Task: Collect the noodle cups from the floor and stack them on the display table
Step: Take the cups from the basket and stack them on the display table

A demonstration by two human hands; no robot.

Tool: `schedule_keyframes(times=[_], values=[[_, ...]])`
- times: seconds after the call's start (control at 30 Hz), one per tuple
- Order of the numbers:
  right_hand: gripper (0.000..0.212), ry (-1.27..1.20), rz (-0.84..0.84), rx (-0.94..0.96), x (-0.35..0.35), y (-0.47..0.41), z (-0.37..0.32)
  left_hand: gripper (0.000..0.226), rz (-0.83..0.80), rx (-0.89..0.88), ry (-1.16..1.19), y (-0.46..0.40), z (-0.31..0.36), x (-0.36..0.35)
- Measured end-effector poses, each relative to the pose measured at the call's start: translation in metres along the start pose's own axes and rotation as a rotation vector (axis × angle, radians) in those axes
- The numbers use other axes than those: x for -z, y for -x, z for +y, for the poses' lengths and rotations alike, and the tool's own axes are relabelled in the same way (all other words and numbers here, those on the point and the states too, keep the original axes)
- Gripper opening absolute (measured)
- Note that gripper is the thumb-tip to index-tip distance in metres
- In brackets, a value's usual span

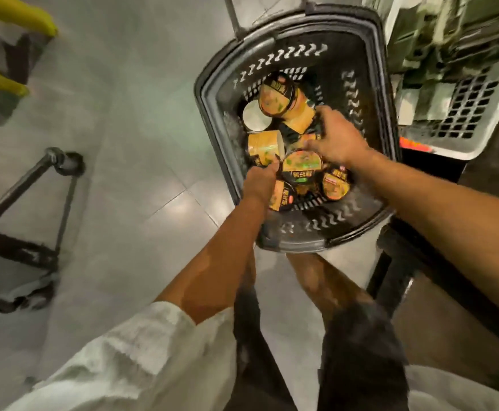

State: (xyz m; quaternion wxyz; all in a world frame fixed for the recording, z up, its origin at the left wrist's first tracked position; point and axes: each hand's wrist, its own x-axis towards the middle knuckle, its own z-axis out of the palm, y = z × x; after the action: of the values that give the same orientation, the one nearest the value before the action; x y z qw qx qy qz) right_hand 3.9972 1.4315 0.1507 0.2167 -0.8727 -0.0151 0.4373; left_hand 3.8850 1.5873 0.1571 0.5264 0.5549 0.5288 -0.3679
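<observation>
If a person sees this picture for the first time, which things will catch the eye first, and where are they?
First the black basket on the floor at upper centre, holding a jumble of orange noodle cups, some upright, some on their sides. Both hands reach into it: the left hand at the near-left cups, the right hand over the middle. A white crate stands at the right edge.

a shop: a black plastic shopping basket (212,93) of packaged noodle cups (301,166) on a tiled floor (123,143), beside a white stock crate (450,143).
</observation>
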Motion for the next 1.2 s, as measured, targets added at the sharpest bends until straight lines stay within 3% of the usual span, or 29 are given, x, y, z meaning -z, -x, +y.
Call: schedule_keyframes(times=[0.1, 0.3, 0.47, 0.63, 0.77, 0.9, 1.03, 1.2], values=[[0.089, -0.029, 0.022, -0.001, -0.016, -0.066, 0.018, 0.045, 0.034, 0.109, 0.32, -0.05, -0.003, -0.015], [0.104, -0.047, 0.052, 0.012, -0.053, -0.167, 0.041, 0.032, 0.004, 0.249, 0.653, -0.122, -0.003, -0.034], [0.11, 0.052, 0.127, 0.055, -0.072, -0.2, 0.045, 0.061, 0.0, 0.314, 0.919, -0.147, -0.001, -0.045], [0.11, -0.077, 0.119, 0.095, -0.069, -0.199, 0.053, 0.065, 0.002, 0.282, 1.032, -0.149, -0.003, -0.047], [0.096, -0.327, 0.137, 0.041, -0.057, -0.161, 0.041, 0.056, -0.009, 0.173, 0.997, -0.121, -0.002, -0.041], [0.09, -0.565, 0.226, -0.069, -0.029, -0.093, 0.023, 0.025, -0.088, 0.027, 0.917, -0.074, 0.009, -0.022], [0.101, -0.729, 0.204, -0.128, 0.005, 0.003, 0.013, 0.038, -0.161, -0.113, 0.846, -0.003, 0.02, 0.008], [0.116, -0.856, 0.209, -0.164, 0.054, 0.126, -0.015, 0.04, -0.301, -0.148, 0.783, 0.113, 0.038, 0.039]])
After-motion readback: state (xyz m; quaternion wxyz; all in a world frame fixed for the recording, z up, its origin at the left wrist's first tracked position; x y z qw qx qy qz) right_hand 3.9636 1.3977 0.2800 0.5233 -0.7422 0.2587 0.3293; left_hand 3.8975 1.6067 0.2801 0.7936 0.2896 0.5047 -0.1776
